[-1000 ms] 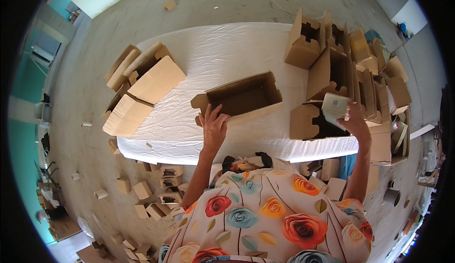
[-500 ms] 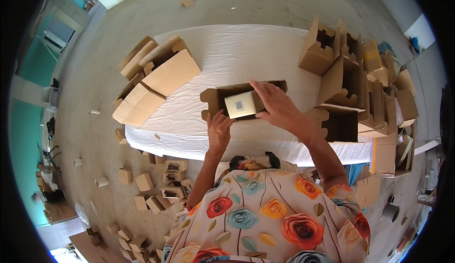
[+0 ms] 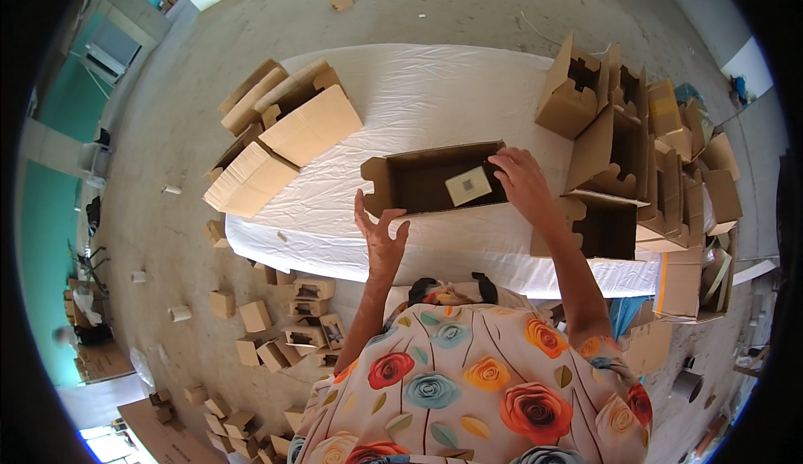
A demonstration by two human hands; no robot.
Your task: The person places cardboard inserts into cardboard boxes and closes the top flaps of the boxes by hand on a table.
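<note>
An open, long cardboard box (image 3: 427, 205) lies across the middle of the white-covered table. Inside it, toward the right end, rests a small cream-coloured block (image 3: 468, 186) with a dark square printed mark. My left hand (image 3: 383, 242) is at the box's near left corner, its fingers spread and the fingertips at the near wall. At the right end, my right hand (image 3: 525, 184) has its fingers bent over the rim. Neither hand touches the cream block.
White sheeting (image 3: 452, 87) covers the table. Several open cardboard boxes (image 3: 314, 133) stand at the left, with more crowded together (image 3: 611, 154) at the right. Small cartons (image 3: 255, 317) are scattered on the floor at lower left.
The cream block, held up by the right hand before, now sits lower and farther right in the box. My right hand has released it and shifted right to the rim; my left fingers have spread.
</note>
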